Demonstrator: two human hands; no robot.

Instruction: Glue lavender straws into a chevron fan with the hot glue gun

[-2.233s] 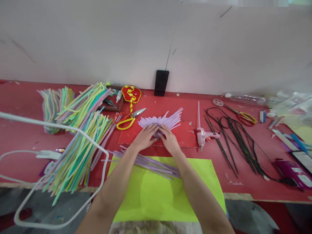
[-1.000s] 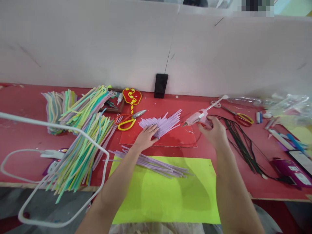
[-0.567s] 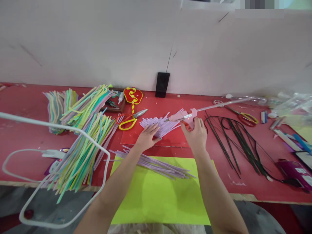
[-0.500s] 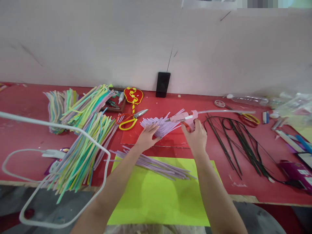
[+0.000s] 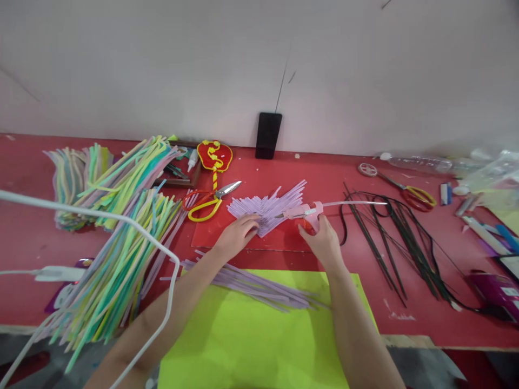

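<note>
A leaf-like fan of lilac pipe cleaners (image 5: pixel 279 202) lies on a red sheet, its strips meeting along a middle line. My left hand (image 5: pixel 239 235) rests at its lower left edge, fingers drawn together against the thumb on the strips there. In my right hand (image 5: pixel 327 243) is a pink hot glue gun (image 5: pixel 312 212), with a clear glue stick (image 5: pixel 357 203) sticking out of its back. The gun's nozzle points left and sits over the middle of the fan. Loose lilac pipe cleaners (image 5: pixel 263 286) lie nearer me, partly on a yellow-green sheet (image 5: pixel 259 340).
Bundles of multicoloured pipe cleaners (image 5: pixel 125 259) cover the left, crossed by a white cable (image 5: pixel 133 221). Scissors (image 5: pixel 206 205) and a red-and-yellow ornament (image 5: pixel 214 156) lie behind my left hand. A phone (image 5: pixel 268 135) leans on the wall. Dark stems (image 5: pixel 409 243) and more scissors (image 5: pixel 417 197) lie right.
My left hand has moved to the fan's lower left edge, its fingers now more bent. The glue gun's nozzle has come lower, toward the middle of the fan. The view has shifted slightly.
</note>
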